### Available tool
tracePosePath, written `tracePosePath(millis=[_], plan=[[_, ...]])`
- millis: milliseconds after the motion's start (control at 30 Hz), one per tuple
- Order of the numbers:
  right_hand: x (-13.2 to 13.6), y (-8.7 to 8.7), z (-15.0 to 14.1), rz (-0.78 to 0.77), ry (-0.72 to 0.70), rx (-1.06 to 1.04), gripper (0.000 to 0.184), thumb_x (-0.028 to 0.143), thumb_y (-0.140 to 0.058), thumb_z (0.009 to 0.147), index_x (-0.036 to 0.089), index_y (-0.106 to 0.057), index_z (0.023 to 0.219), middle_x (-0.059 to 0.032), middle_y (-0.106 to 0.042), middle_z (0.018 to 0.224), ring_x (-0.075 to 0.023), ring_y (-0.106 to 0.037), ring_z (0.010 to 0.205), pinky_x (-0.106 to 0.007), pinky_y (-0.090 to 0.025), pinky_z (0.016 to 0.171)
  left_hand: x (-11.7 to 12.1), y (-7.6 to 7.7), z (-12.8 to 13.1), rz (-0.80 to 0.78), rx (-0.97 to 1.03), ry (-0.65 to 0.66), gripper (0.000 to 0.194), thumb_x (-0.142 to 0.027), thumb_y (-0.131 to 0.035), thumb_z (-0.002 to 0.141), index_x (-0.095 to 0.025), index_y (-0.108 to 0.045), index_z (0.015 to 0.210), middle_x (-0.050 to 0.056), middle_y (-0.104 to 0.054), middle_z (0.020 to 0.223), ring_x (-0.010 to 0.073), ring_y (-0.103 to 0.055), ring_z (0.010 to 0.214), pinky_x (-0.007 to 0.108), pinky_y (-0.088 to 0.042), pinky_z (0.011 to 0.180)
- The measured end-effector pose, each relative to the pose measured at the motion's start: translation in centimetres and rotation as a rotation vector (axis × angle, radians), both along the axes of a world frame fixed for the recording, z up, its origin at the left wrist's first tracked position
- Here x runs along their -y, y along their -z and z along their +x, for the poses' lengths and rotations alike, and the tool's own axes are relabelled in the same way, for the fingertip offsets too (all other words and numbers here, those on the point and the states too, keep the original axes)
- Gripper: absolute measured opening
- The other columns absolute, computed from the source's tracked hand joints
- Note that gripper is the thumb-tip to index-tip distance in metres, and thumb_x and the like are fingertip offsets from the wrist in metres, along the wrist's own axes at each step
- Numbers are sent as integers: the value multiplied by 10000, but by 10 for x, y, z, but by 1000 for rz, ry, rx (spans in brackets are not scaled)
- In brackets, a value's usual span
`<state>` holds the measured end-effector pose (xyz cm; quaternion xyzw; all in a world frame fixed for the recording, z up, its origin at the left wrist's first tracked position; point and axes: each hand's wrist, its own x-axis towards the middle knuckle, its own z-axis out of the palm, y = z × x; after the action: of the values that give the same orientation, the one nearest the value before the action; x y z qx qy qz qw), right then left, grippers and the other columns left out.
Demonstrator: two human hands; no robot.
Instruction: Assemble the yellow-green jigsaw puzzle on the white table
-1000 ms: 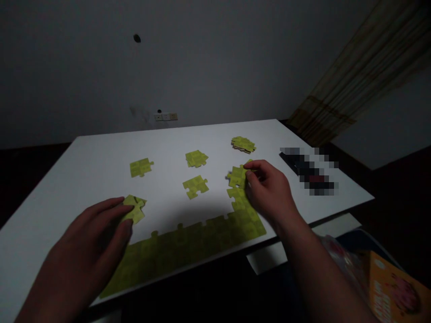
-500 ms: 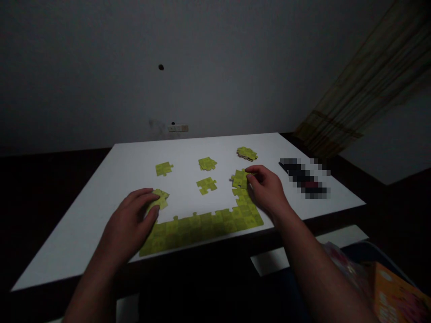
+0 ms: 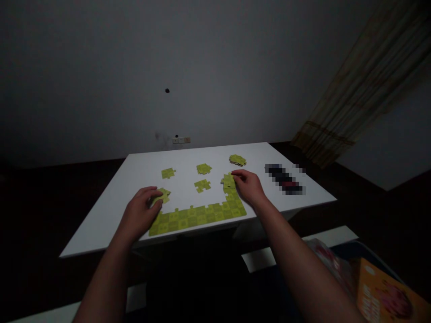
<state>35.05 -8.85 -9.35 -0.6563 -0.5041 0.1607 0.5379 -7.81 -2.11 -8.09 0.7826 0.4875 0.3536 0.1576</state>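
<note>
Along the near edge of the white table, green checkered puzzle pieces are joined into an L-shaped border that turns up at its right end. My right hand pinches a green puzzle piece by its right side, at the top of the border's right arm. Whether that piece is locked in cannot be made out. At the border's left end, my left hand has thumb and fingers curled around some green puzzle pieces, partly covered by the fingers.
Loose puzzle pieces lie farther back: a single one, another, a small pile and a bigger stack. A blurred dark object is on the table's right. An orange box sits low at right.
The view has tilted up and shifted, so the table appears smaller and farther away. The right hand's piece sits closer against the border's top; the left hand stays at its pieces.
</note>
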Motion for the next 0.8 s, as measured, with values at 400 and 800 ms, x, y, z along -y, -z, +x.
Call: tracePosePath(millis=[400,800], plan=[[1,-2,-8,101,-3,142,268,341,-653,955,275,-895,1049,-89,-897,1176,-325,-825,1152,-501,-618,1105,6,-3,-1,-21,8,30,267,-418,-673,964,-253,-838,1094,149,-757,1416,357,-740,1312,626,-562,1226],[0,-1,-3,156,-32,10,290,363,-737,864,230,-866,1087,-116,-869,1131,-289,-798,952,-488,-650,962,2,-1,-1,-31,20,22,283,-437,-703,958,-253,-836,1126,140,-769,1405,351,-742,1294,619,-568,1207]])
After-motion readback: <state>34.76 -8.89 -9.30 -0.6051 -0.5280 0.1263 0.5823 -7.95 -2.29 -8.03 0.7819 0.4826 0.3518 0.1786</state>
